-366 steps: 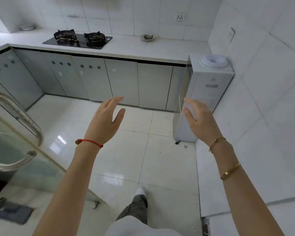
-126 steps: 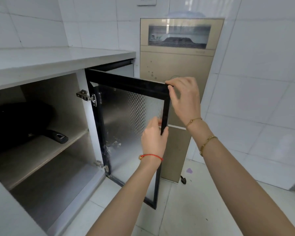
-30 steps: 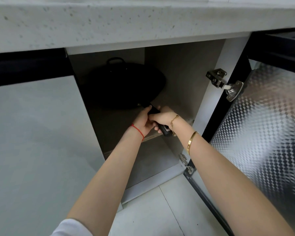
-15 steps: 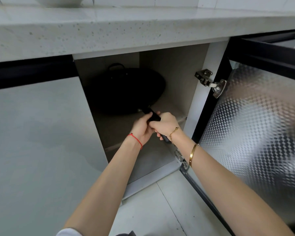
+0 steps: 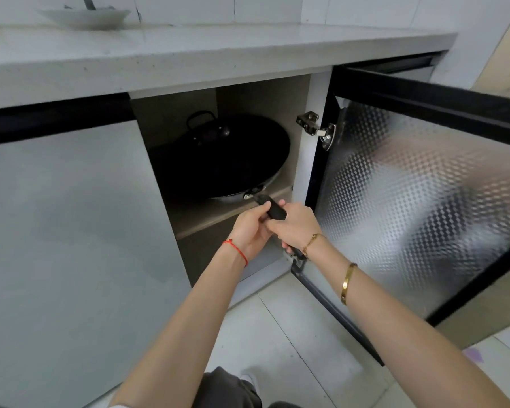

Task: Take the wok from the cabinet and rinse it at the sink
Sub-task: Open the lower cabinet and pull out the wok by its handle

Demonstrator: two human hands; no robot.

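Note:
A black wok (image 5: 227, 160) with a small loop handle at its far side lies tilted on the upper shelf (image 5: 200, 216) of the open cabinet. Its long black handle (image 5: 273, 209) sticks out over the shelf's front edge. My left hand (image 5: 251, 234) and my right hand (image 5: 295, 223) both grip that handle, the right one nearer the handle's end. The wok's bowl is still inside the cabinet, its rim close to the right wall.
The cabinet door (image 5: 418, 195) with patterned glass stands swung open to the right, its hinge (image 5: 317, 132) by the wok's rim. A closed grey door (image 5: 65, 245) is on the left. A white dish (image 5: 86, 16) sits on the countertop (image 5: 218, 51) above.
Both hands have drawn the handle outward and toward me, and the wok has slid nearer the shelf's front. The camera has risen and pulled back.

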